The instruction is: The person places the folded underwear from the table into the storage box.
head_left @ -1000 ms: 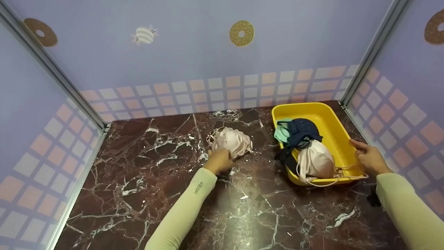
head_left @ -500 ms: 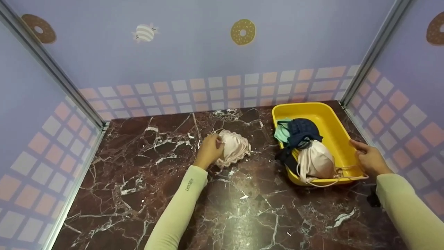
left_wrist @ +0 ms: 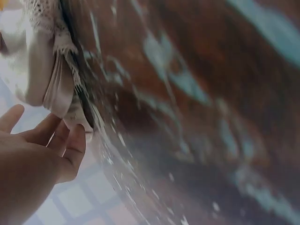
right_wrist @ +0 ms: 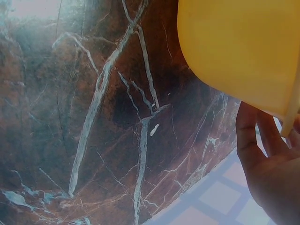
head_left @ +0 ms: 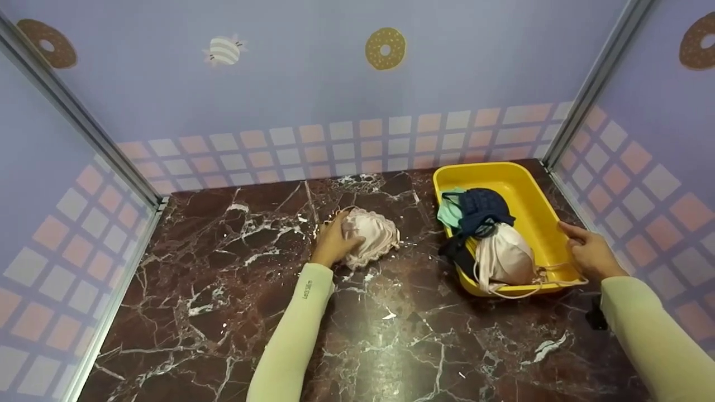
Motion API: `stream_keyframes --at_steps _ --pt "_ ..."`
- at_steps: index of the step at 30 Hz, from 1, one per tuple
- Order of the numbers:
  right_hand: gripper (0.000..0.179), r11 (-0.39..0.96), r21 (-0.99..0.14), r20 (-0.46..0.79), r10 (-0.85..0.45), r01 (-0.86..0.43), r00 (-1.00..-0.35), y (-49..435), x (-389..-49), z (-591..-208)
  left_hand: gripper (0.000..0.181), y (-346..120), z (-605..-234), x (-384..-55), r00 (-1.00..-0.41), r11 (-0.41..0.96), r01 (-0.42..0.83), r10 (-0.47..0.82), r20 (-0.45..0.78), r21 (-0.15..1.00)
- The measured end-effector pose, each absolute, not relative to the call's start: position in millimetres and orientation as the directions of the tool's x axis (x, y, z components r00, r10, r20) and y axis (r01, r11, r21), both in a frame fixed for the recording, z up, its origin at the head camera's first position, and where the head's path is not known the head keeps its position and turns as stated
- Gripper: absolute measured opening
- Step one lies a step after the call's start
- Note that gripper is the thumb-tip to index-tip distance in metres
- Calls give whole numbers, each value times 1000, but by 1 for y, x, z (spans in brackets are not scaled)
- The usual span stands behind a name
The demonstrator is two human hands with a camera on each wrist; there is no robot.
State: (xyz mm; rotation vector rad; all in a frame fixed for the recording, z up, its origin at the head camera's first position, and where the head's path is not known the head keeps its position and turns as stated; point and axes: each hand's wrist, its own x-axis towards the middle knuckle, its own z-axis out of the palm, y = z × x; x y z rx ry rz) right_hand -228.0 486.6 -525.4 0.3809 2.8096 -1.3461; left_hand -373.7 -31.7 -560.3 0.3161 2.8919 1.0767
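Note:
A folded pale pink bra (head_left: 373, 234) with a lacy edge lies on the dark marbled surface. My left hand (head_left: 333, 241) is at its left end, thumb spread over the near side and fingertips at the far edge. In the left wrist view, the relaxed fingers (left_wrist: 72, 145) touch the bra's fabric (left_wrist: 40, 70), while the thumb stands apart. To the right, my right hand (head_left: 593, 254) grips the right rim of a yellow plastic tray (head_left: 539, 206). The right wrist view shows fingers (right_wrist: 248, 129) under the tray's rim.
Piled along the tray's left side are a navy bra (head_left: 483, 209), a mint green piece (head_left: 449, 212), a black piece (head_left: 461, 259) and a pale pink satin bra (head_left: 505, 257) whose straps hang over the front rim. Lilac panels (head_left: 301, 72) enclose the back and both sides.
My left hand has moved from the bra's near edge to its left end, and its fingers have spread from a pinch. The bra has turned slightly. My right hand stays on the tray.

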Motion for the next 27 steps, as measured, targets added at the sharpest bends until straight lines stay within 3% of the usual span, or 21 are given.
stream_keyframes --at_steps 12,20,27 --pt "51 577 -786 -117 216 224 -969 488 -228 -527 70 -21 -562 -374 -972 727 214 222 71 653" --pt "49 598 -778 -75 217 193 -973 486 -227 -527 64 -26 -565 -371 -919 615 389 311 243 686" --pt "50 613 -766 -74 218 196 -973 486 -228 -526 66 -25 -558 -369 -894 584 443 341 290 681"
